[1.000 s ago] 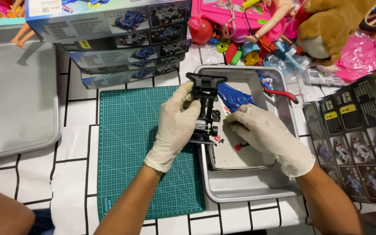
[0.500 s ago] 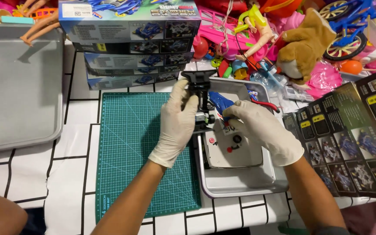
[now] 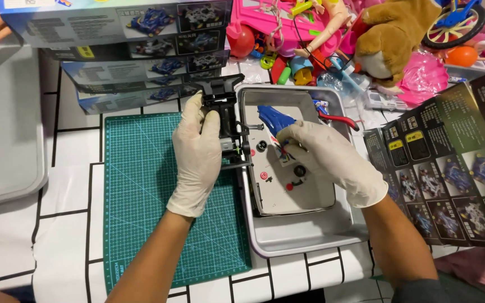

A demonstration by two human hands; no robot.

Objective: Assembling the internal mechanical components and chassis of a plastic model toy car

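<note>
Gloves are covering both hands as the left hand [image 3: 197, 148] is gripping a black model-car chassis [image 3: 228, 126] at the metal tray's [image 3: 304, 235] nine-o'clock rim, while the right hand [image 3: 332, 160], fingers pinched narrow, is reaching among small parts [image 3: 265, 175] beside a blue body shell [image 3: 273, 119] at twelve o'clock.

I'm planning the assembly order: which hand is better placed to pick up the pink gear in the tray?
Probably the right hand: it hovers inside the metal tray, close to the pink gear, while the left hand grips the black toy car chassis.
</note>
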